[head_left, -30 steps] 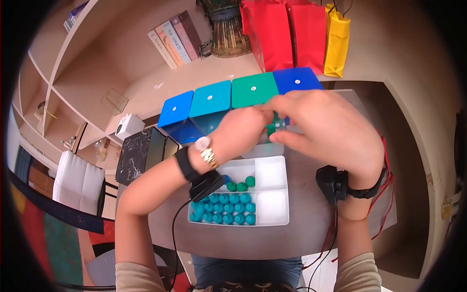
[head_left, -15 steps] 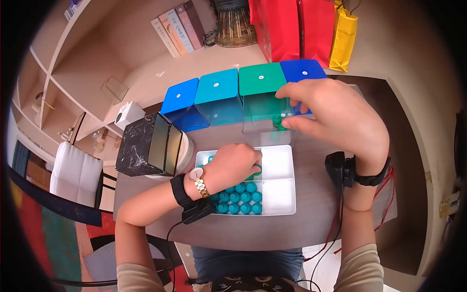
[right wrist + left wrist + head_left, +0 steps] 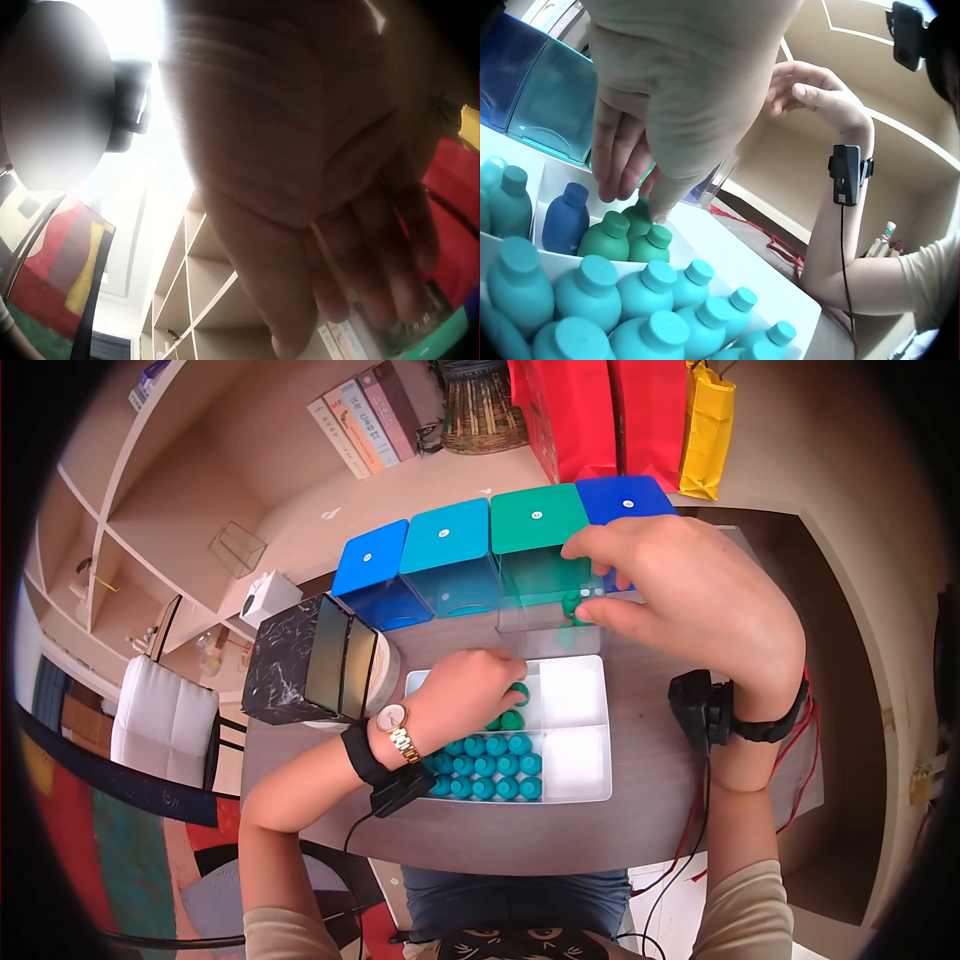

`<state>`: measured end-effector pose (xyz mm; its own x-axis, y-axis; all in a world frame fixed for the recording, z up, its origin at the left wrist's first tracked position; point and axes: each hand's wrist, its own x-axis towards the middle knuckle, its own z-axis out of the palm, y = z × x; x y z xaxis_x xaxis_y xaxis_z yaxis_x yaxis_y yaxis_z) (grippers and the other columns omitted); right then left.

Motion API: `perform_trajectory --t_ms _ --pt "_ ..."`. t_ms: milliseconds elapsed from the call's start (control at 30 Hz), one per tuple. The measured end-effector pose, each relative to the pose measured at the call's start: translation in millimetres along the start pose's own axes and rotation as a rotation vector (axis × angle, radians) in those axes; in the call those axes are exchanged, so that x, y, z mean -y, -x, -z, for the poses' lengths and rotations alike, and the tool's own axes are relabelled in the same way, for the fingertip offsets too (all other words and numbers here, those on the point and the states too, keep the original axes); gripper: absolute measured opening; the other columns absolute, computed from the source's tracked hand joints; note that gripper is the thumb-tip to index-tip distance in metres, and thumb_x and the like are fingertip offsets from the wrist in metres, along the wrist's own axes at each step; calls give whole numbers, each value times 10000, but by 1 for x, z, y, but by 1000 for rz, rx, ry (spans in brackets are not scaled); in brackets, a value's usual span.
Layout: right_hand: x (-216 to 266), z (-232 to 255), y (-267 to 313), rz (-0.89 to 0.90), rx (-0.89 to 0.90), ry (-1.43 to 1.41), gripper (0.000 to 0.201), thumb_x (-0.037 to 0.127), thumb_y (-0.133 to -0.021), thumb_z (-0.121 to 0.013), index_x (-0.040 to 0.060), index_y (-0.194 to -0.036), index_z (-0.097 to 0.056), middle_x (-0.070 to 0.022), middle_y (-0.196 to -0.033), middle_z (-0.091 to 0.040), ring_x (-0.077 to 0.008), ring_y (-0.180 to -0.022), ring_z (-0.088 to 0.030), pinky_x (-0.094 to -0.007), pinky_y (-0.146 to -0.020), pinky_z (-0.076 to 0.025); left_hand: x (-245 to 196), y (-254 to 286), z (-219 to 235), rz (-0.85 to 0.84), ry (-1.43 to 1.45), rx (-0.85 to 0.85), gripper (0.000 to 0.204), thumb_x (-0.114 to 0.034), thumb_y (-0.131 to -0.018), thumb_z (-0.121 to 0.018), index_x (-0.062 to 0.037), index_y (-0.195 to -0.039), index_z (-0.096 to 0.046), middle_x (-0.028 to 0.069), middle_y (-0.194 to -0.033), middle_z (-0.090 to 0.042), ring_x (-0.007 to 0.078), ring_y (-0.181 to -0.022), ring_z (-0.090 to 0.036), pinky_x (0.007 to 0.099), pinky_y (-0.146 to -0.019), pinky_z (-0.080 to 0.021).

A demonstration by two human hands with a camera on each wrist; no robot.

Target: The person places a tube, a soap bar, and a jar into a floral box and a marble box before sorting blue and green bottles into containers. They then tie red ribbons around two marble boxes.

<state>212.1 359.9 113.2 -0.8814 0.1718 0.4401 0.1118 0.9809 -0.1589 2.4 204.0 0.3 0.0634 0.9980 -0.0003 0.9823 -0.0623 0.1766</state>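
Note:
My left hand [image 3: 468, 690] reaches into the back compartment of a white divided tray [image 3: 575, 762] and pinches a small green bottle [image 3: 639, 217] between thumb and fingers. Two other green bottles [image 3: 605, 238] and a dark blue bottle [image 3: 565, 219] stand beside it. Several teal bottles [image 3: 484, 765] fill the front compartment. My right hand [image 3: 700, 595] hovers, fingers loosely bent and thumb apart, by the clear pulled-out drawer [image 3: 530, 614] of a green-topped box [image 3: 540, 518]. Green bottles [image 3: 572, 605] show inside the drawer near the thumb.
Left of the green-topped box stand a teal-topped box [image 3: 446, 530] and a blue-topped box [image 3: 370, 560]; a dark blue one [image 3: 625, 498] is at its right. A black marbled box [image 3: 292, 660] sits left of the tray. Red bags [image 3: 565, 420] stand behind.
My left hand has come down from the drawer into the tray's back compartment and shifted slightly left. The right hand stays by the drawer, its fingers now apart from the left hand.

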Motion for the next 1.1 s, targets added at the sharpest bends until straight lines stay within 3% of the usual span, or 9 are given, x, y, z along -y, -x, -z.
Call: perform_trajectory --t_ms 67,167,267,367,433,533,633,833,1100 --pt "1 0 1 -1 -4 -30 297 165 -814 -769 -14 -1024 -660 -199 -890 -687 -380 -897 -670 -465 -793 -530 -1 2 2 -28 -24 -7 174 -115 -828 -743 -63 -985 -690 110 -894 -680 337 -841 -681 439 -726 -554" --pt "-2 -3 3 23 -48 -21 289 163 -813 -768 -17 -1009 -654 -197 -876 -683 -380 -898 -668 -463 -791 -529 -10 5 20 -40 -35 -94 162 -94 -829 -735 -60 -981 -689 115 -885 -675 334 -833 -679 431 -712 -548" --pt "-5 -2 4 4 -30 17 370 195 -815 -778 43 -1137 -680 -163 -939 -720 -322 -874 -711 -417 -750 -556 -27 4 61 -64 -57 -265 146 -57 -827 -719 -54 -969 -682 127 -884 -670 333 -827 -673 425 -708 -541" --pt "1 5 1 -26 21 14 372 186 -814 -776 42 -1143 -677 -165 -937 -718 -322 -875 -710 -415 -749 -555 -22 -17 86 -126 -69 -360 155 -54 -821 -716 -46 -973 -680 140 -894 -673 343 -831 -670 424 -710 -540" --pt "3 5 -1 -49 60 18 371 178 -812 -778 43 -1142 -677 -165 -929 -716 -322 -869 -711 -415 -749 -555 -9 -41 78 -155 -80 -335 163 -63 -819 -712 -40 -979 -688 154 -909 -680 353 -839 -671 425 -716 -543" --pt "2 2 0 -15 35 -5 368 172 -808 -782 45 -1137 -677 -163 -917 -714 -323 -860 -709 -414 -745 -554 11 -75 55 -105 -125 -124 189 -86 -807 -712 -37 -989 -703 168 -931 -694 365 -854 -675 428 -715 -547" --pt "-2 0 5 27 -19 -37 365 171 -805 -787 46 -1130 -678 -159 -915 -713 -324 -855 -705 -412 -742 -554 15 -98 37 -106 -77 -79 43 -42 -787 -689 -15 -809 -716 213 -808 -703 374 -767 -712 445 -684 -567" --pt "-4 1 4 26 -13 -34 347 173 -804 -783 32 -1100 -668 -156 -935 -705 -347 -880 -686 -433 -758 -541 51 -132 -13 -251 -74 -155 56 -61 -782 -696 -29 -809 -734 200 -834 -713 357 -813 -723 439 -695 -572" --pt "-3 -2 0 17 58 -28 346 173 -804 -778 14 -1089 -662 -167 -957 -699 -360 -900 -676 -436 -770 -532 48 -135 -13 -323 13 -148 53 -94 -792 -706 -44 -807 -717 172 -809 -700 353 -781 -704 458 -678 -555"
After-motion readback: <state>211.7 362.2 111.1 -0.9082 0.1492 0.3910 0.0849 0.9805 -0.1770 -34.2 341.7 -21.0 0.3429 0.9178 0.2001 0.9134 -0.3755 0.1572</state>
